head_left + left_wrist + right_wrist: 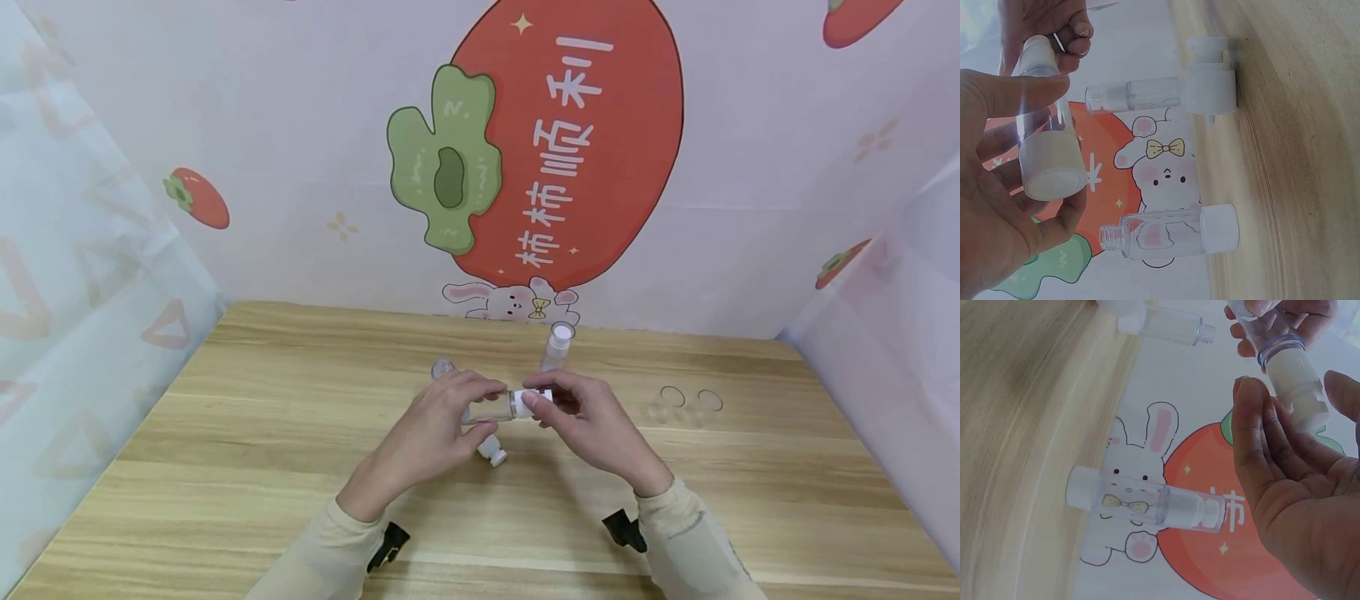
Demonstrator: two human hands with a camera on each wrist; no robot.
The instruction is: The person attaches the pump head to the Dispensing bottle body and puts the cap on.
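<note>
My left hand (435, 429) grips a clear bottle (491, 407) with a white base, held sideways above the table. At its other end, my right hand (602, 425) pinches the white pump top (1294, 372) between thumb and fingers. Behind the hands stands a second pump bottle (1129, 495) under a clear cap. An open clear bottle (1163, 234), its threaded neck bare, stands beyond the left hand, which mostly hides it in the head view. Below the held bottle lies a loose white pump head (492, 451).
Two clear round caps (672, 397) stand side by side on the right of the wooden table (247, 467). Printed cloth walls (300, 125) close off the back and both sides. Black straps (625, 531) show at the wrists.
</note>
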